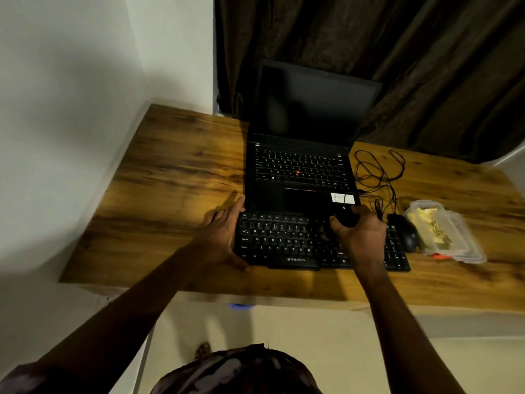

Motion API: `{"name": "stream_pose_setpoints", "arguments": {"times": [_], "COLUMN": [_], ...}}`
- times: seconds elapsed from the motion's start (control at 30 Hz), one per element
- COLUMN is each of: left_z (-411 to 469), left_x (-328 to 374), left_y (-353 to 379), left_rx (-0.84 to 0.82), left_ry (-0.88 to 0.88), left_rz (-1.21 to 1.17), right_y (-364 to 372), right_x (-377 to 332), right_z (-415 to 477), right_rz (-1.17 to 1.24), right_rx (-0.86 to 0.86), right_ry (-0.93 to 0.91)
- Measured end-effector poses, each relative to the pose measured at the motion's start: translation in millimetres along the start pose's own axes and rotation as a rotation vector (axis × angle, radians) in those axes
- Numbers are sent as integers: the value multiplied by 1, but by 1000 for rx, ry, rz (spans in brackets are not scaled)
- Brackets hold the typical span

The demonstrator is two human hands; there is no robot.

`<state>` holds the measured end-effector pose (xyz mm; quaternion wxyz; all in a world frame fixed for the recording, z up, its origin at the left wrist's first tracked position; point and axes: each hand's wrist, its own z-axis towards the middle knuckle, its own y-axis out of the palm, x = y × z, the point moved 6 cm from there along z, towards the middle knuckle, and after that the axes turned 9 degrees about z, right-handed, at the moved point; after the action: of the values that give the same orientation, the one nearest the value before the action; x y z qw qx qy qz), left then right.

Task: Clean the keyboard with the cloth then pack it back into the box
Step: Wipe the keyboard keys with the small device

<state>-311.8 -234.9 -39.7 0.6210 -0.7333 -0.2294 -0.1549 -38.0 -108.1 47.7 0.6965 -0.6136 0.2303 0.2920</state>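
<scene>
Black keyboard (284, 243), hands (224, 237) (360, 231) on left end, middle

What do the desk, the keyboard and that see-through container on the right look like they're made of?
Desk: wood or wood-look laminate with a soft sheen; grain streaks and knots show. Keyboard: likely matte black plastic, white printed legends. Container: thin clear plastic; yellowish contents show through.

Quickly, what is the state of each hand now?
Left hand: open, resting against the left end of the keyboard.
Right hand: closed around a dark cloth.
</scene>
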Motion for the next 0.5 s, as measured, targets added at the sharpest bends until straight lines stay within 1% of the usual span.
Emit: {"name": "stream_pose_setpoints", "arguments": {"times": [0.07, 0.17, 0.23, 0.33, 0.4, 0.5], "left_z": [1, 2, 2, 5, 7, 6], "left_x": [-1, -5, -5, -8, -11, -11], "left_y": [1, 4, 6, 7, 9, 8], "left_rx": [3, 6, 7, -19, -12, -13], "left_ry": [3, 6, 12, -17, -27, -34], "left_rz": [8, 6, 7, 26, 40, 43], "right_y": [2, 28, 48, 73, 87, 102], "right_x": [-9, -30, -46, -72, -83, -91], "right_z": [-8, -27, -39, -50, -53, -61], "right_rz": [-64, -97, -42, 52, 144, 332], "right_rx": [-26, -149, -211, -253, -296, -386], "right_ry": [-28, -90, -134, -185, -163, -75]}}
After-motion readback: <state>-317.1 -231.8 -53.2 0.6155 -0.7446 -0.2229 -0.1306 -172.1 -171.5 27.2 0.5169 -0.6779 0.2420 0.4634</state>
